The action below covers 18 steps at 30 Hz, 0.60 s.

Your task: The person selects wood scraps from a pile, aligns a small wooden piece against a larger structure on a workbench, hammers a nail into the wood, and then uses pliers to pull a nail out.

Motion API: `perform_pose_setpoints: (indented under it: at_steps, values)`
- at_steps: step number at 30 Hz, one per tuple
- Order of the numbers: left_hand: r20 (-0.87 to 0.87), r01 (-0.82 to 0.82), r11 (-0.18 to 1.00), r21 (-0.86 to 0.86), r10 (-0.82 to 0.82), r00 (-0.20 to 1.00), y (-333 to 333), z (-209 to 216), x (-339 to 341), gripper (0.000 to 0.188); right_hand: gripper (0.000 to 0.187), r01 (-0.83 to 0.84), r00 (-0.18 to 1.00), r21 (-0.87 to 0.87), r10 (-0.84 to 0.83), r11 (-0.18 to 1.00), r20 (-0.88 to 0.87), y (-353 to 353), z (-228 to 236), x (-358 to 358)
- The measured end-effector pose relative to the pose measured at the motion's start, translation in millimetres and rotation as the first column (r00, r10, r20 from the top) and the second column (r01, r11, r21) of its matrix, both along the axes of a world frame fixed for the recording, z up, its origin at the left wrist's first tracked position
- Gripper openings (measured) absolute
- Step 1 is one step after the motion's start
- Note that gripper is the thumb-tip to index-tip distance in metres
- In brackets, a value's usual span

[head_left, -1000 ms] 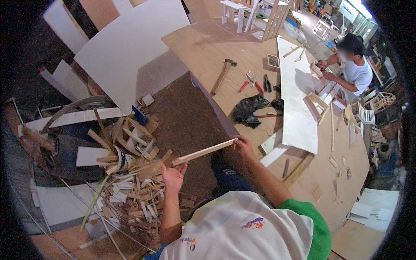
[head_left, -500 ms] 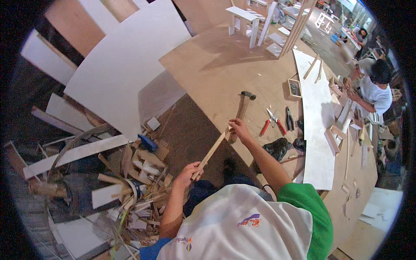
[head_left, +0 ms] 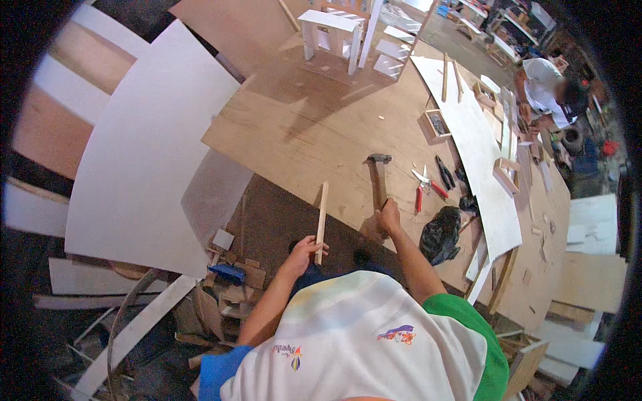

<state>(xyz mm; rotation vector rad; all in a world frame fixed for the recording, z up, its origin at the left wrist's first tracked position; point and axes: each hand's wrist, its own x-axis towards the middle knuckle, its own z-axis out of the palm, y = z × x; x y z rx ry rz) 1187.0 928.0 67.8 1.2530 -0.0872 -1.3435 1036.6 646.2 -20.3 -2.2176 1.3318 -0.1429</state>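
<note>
Wooden strip [head_left: 323, 210]: I hold it near its lower end in my left hand [head_left: 306, 251], the fingers pinched about it, the strip pointing away from me. It stands in front of me, at the near edge of the counter [head_left: 287, 144]; its upper part overlaps the counter in view, and I cannot tell whether it touches. My fingers cover a short length of it.

My right hand [head_left: 388, 217] is closed around the lower handle of a hammer [head_left: 380, 177]. The grip hides the handle's end, and whether the head rests on the counter or is raised cannot be determined.

Right of the hammer lie red-handled snips [head_left: 424, 182] and, just beside them, black pliers [head_left: 444, 174]. A crumpled black bag [head_left: 440, 235] lies nearer me; its contents, if any, are hidden. A small wooden box [head_left: 437, 124] holds dark pieces too small to identify. It sits by a long white panel [head_left: 461, 144]. Beyond, a co-worker [head_left: 545, 87] bends forward, hands hard to make out.
</note>
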Motion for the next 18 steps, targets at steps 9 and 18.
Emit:
perform_pose_setpoints:
  at_steps: [9, 18]
  values:
    - [-0.011, 0.226, 0.972, 0.064, -0.226, 0.974, -18.8, -20.1, 91.1, 0.025, 0.029, 0.089, 0.764, 0.795, -0.553, 0.6, 0.332, 45.2, 73.7, 23.4]
    - [-0.007, 0.213, 0.973, 0.086, -0.213, 0.977, -37.4, -21.2, 81.7, 0.025, 0.032, 0.229, 0.631, 0.866, -0.745, 0.445, 0.216, 122.9, 69.5, 1.9]
